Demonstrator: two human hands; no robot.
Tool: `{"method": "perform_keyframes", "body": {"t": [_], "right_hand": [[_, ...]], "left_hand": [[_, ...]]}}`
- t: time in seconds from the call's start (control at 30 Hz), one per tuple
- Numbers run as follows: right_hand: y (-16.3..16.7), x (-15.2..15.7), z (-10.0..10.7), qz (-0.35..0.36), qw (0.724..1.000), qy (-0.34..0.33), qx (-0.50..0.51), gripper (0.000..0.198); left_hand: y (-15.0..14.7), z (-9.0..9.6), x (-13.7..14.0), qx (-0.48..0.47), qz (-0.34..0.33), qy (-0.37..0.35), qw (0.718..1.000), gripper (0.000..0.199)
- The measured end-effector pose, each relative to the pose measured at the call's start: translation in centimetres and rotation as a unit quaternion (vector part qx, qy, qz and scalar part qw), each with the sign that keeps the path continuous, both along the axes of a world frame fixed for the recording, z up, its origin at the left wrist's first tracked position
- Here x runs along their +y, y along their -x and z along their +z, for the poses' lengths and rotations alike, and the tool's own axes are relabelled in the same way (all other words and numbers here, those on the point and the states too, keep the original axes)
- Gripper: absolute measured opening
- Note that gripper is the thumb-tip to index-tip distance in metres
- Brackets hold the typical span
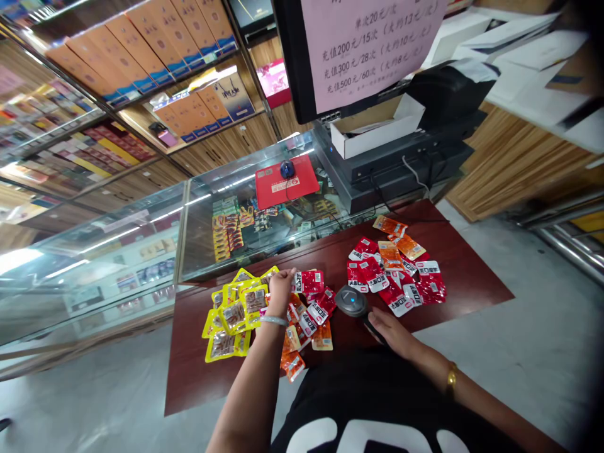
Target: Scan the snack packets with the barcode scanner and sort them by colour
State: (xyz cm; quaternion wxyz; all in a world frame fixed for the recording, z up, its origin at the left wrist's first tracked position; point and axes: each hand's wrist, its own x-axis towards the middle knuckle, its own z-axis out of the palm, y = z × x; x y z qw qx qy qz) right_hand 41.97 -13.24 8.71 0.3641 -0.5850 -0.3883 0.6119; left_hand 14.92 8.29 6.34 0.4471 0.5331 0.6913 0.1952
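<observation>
My left hand [282,292] pinches the edge of a red-and-white snack packet [309,281] over the middle of the dark red table. My right hand [387,328] is wrapped round the handle of a barcode scanner [352,302], whose head shows a small blue light. Yellow snack packets [234,314] lie in a heap left of my left hand. Between my hands lie more red packets [321,306] and orange packets [322,335]. Beyond the scanner, to the right, is another pile of red packets [431,283] with orange packets [391,255] on it.
Behind the dark red table [193,384] stands a glass display case [198,251] with a red mat [304,182] and a mouse [286,168] on it. A monitor [295,69] bearing a pink price sheet rises at the back, beside a white open box [358,141]. Shelves of boxed goods line the left.
</observation>
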Motion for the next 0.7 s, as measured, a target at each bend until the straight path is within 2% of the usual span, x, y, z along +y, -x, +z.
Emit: {"method": "perform_keyframes", "body": {"t": [0.07, 0.23, 0.4, 0.53, 0.63, 0.7], "right_hand": [[0.0, -0.1, 0.0, -0.006, 1.000, 0.000, 0.002, 0.059], [-0.3, -0.5, -0.5, -0.032, 0.999, 0.000, 0.004, 0.063], [-0.9, -0.8, -0.2, -0.039, 0.999, -0.018, -0.004, 0.062], [-1.3, -1.4, -0.8, -0.048, 0.998, -0.031, -0.015, 0.062], [-1.4, -2.0, -2.0, -0.063, 0.998, -0.018, -0.001, 0.065], [-1.4, -2.2, -2.6, -0.078, 0.997, -0.010, 0.006, 0.065]], "left_hand": [[-0.8, -0.5, -0.4, -0.062, 0.015, 0.014, 0.998, 0.051], [-2.9, -1.0, -1.9, -0.145, 0.023, 0.029, 0.989, 0.055], [-4.5, -1.4, -2.7, -0.188, 0.038, 0.074, 0.979, 0.050], [-8.2, -2.0, -3.1, -0.264, 0.068, 0.123, 0.954, 0.041], [-11.4, -2.1, -3.1, -0.324, 0.041, 0.156, 0.932, 0.040], [-12.0, -1.9, -3.0, -0.299, -0.012, 0.143, 0.943, 0.044]]}}
